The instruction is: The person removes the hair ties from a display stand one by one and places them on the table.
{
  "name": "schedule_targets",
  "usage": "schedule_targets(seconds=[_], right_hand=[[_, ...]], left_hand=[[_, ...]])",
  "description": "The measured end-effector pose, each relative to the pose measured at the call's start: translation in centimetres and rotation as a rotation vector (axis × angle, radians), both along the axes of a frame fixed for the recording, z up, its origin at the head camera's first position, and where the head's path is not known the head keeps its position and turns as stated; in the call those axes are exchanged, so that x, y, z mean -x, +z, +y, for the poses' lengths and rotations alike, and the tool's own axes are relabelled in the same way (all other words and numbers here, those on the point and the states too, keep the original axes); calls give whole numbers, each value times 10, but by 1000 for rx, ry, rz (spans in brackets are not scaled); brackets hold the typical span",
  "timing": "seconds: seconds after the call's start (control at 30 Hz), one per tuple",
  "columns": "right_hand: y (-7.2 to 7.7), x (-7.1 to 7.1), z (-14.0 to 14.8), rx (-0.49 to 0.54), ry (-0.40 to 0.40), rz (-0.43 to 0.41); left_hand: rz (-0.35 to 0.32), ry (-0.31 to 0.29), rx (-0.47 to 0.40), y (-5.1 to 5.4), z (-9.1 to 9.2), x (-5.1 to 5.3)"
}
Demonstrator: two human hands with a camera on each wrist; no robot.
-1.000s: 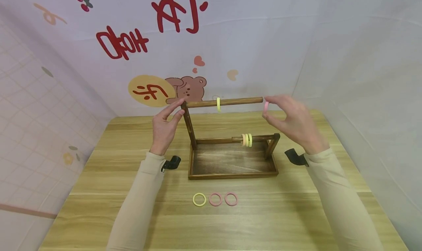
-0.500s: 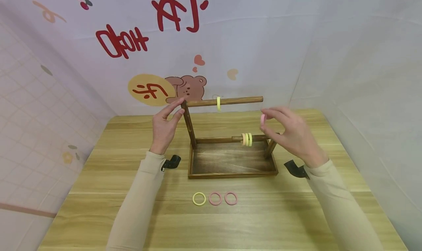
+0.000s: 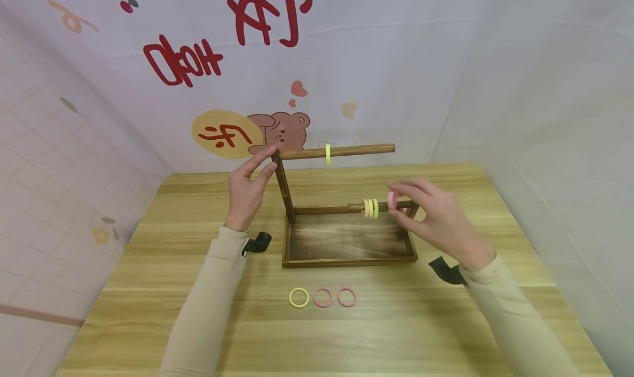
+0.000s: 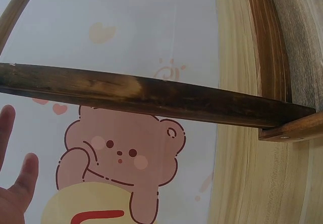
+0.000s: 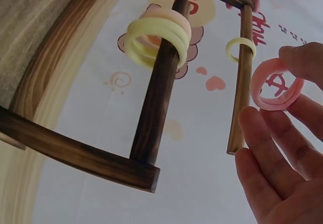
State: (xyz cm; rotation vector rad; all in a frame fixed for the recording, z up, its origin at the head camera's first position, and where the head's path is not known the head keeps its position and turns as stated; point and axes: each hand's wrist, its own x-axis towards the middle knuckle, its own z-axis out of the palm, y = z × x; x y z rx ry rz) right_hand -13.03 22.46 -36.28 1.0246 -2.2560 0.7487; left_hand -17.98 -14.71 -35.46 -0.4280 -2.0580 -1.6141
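My right hand (image 3: 438, 217) pinches a pink ring (image 3: 392, 200) between thumb and fingers. In the head view the ring overlaps the lower rod (image 3: 381, 207); the right wrist view shows the ring (image 5: 256, 85) apart from both rods. A peach ring (image 3: 366, 208) and two yellow rings (image 3: 375, 208) hang around the lower rod. Around the upper rod (image 3: 361, 149) of the dark wooden stand (image 3: 342, 263) hangs one yellow ring (image 3: 328, 154). My left hand (image 3: 246, 192) has its fingers extended at the top of the tall left post (image 3: 284, 190); firm contact cannot be told.
In front of the stand, a yellow ring (image 3: 299, 298) and two pink rings (image 3: 323, 297) lie flat in a row on the wooden table (image 3: 317, 344). A printed white cloth (image 3: 396, 63) hangs behind, with more cloth at both sides.
My right hand has carried the pink ring down from beside the upper rod's free end to the lower rod's height, slightly left. The left hand stays at the post.
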Motion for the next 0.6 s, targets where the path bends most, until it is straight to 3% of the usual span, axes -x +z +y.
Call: schedule_targets(seconds=[0.33,0.6], right_hand=[[-17,-15,-2,-58,28,-37],[-27,-28,-4,-104,29,-66]], left_hand=[[17,7,0,-1,2,-3],[33,7,-4,-25,-7,17]])
